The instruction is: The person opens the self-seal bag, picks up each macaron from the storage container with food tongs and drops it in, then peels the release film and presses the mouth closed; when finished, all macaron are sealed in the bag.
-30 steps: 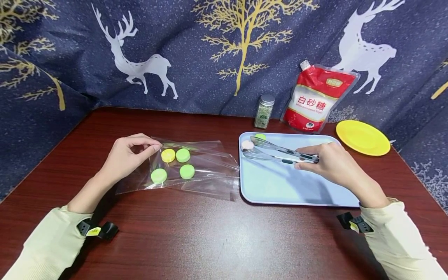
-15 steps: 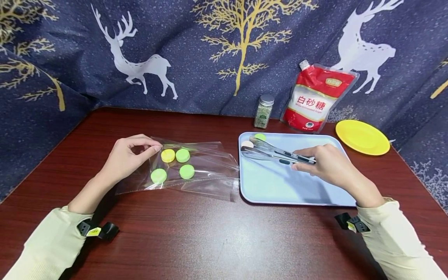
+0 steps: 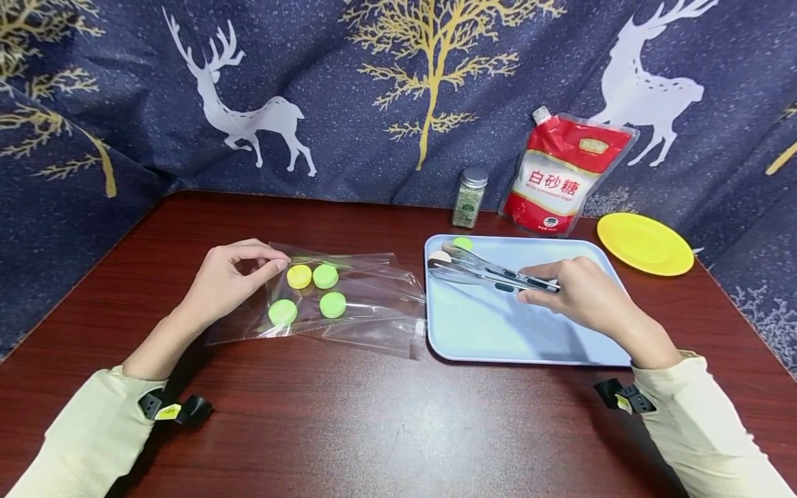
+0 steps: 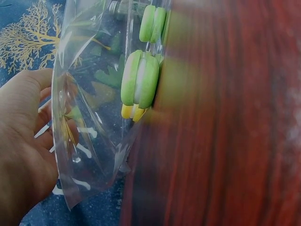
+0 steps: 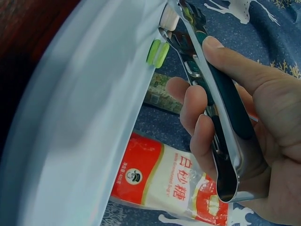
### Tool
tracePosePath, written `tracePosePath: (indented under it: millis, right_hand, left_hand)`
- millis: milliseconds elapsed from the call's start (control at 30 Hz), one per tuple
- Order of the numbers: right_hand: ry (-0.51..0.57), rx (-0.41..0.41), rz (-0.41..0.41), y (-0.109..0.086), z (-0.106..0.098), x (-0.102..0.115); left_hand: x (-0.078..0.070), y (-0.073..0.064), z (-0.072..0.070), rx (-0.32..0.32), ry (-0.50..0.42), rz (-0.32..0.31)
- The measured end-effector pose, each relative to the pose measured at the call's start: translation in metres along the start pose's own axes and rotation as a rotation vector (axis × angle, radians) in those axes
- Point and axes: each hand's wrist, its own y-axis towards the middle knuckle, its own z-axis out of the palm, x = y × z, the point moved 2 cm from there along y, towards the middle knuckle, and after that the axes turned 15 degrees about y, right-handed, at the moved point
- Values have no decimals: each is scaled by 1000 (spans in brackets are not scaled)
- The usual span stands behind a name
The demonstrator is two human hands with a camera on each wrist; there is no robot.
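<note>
A deer-print curtain (image 3: 349,90) hangs behind my dark wooden surface (image 3: 336,422). The blue tray (image 3: 492,339) sits right of the clear bag (image 3: 381,333). My left hand (image 3: 227,280) pinches the bag's edge; my right hand (image 3: 579,290) grips tongs (image 5: 225,106). Four macarons (image 3: 325,277) lie bagged; the tongs' tips seem set about a pale macaron (image 3: 439,256) in the tray. An uneven squeeze could pop it loose.

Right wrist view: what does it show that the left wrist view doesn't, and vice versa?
Only the right wrist view shows the right hand, the tongs, the pale blue tray and the sugar pouch. Only the left wrist view shows the left hand, the clear bag and a yellow macaron. Both share the brown table, the patterned blue cloth and at least one green macaron, though a different one.
</note>
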Motion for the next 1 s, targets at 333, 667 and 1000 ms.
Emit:
tracePosePath:
  millis: [333,667,1000]
  right_hand:
    - [12,-19,-46,0,2,0]
    - [-18,-12,-47,0,0,2]
    - [-25,-8,-74,-1,-3,5]
  left_hand:
    - [3,0,3,-3,20,-9]
    - [9,-2,3,3,11,-14]
    - [-2,-2,1,4,21,-18]
